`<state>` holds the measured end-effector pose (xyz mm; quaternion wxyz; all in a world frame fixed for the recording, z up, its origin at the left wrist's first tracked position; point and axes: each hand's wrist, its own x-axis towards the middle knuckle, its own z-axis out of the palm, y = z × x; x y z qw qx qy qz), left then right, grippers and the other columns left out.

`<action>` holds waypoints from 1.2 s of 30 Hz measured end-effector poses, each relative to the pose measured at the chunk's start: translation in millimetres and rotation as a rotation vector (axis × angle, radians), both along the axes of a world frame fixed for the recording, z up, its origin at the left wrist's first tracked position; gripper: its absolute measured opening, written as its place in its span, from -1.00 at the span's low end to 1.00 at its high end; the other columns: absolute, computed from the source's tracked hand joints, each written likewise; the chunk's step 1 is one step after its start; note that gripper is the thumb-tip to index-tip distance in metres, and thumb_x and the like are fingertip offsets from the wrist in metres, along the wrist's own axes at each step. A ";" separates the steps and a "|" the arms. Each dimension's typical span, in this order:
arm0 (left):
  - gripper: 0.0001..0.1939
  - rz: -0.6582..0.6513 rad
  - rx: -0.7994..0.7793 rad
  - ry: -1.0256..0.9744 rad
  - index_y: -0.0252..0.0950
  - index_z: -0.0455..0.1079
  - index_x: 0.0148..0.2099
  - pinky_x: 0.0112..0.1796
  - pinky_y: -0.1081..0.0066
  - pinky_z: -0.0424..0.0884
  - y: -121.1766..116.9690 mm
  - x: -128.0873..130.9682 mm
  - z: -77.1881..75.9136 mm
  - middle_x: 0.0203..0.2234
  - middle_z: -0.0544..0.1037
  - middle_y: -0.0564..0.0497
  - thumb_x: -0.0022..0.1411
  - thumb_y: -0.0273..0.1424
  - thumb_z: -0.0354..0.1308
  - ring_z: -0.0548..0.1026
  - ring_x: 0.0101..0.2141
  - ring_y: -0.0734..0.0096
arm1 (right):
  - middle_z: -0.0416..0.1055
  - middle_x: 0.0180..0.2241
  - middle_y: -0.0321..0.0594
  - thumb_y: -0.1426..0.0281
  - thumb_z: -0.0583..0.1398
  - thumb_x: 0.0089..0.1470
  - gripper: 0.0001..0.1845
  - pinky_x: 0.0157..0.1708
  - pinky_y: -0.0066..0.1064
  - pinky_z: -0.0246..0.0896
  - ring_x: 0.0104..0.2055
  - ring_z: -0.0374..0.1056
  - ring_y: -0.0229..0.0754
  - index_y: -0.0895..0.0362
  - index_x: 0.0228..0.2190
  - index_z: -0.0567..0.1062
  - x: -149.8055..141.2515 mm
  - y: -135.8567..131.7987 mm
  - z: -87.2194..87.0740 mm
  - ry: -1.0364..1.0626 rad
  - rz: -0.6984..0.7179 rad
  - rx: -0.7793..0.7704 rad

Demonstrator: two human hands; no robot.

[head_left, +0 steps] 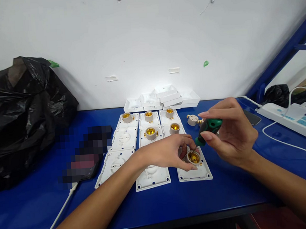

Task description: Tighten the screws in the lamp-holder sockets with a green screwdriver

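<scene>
My right hand [229, 132] grips a green and black screwdriver [208, 129], tilted so its thin shaft points down into a lamp socket [193, 157]. That socket has a pale ring and a brass-coloured inside, and sits on a white square plate [195, 175]. Curled around the socket's left side, my left hand [174, 151] holds it with thumb and fingers. The screwdriver's tip is inside the socket, where I cannot make out the screw. Beyond my left hand, more sockets [151, 133] sit on white plates, while some plates [124, 137] carry none.
White boxes [167, 94] are piled against the wall. A loose socket [193, 120] lies behind my right hand. At the right is a white power strip [293, 118] with cables. A black bag [25, 112] and a partly pixelated phone [92, 170] are on the left.
</scene>
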<state>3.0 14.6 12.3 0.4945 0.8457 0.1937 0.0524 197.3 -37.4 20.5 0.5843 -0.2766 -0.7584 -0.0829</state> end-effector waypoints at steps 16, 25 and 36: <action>-0.62 0.005 0.013 0.002 -0.28 0.44 -0.13 -0.39 0.40 0.31 -0.4 0.8 -0.3 -0.40 0.44 0.08 0.11 -0.16 0.39 0.39 -0.43 0.45 | 0.49 -0.19 -0.21 0.49 0.34 0.06 -0.44 -0.38 -0.16 0.40 -0.29 0.44 -0.09 -0.10 0.09 0.45 -4.7 -2.0 -3.4 0.106 0.068 -0.056; -0.57 -0.013 -0.009 0.020 -0.26 0.42 -0.02 -0.39 0.39 0.31 -0.5 0.2 3.8 -0.41 0.43 0.09 0.14 -0.18 0.37 0.41 -0.41 0.43 | 0.48 -0.36 -0.26 0.37 0.41 0.01 -0.51 -0.53 -0.23 0.23 -0.40 0.32 -0.10 -0.11 -0.01 0.49 -2.4 -0.5 -0.7 0.062 0.017 0.004; -0.64 -0.009 0.001 -0.008 -0.25 0.41 -0.13 -0.40 0.41 0.31 -0.4 0.7 1.1 -0.44 0.41 0.13 0.13 -0.19 0.39 0.40 -0.43 0.46 | 0.48 -0.37 -0.28 0.41 0.38 0.05 -0.47 -0.52 -0.25 0.25 -0.45 0.32 -0.14 -0.12 0.05 0.46 -1.0 -4.4 -1.7 0.041 0.048 -0.073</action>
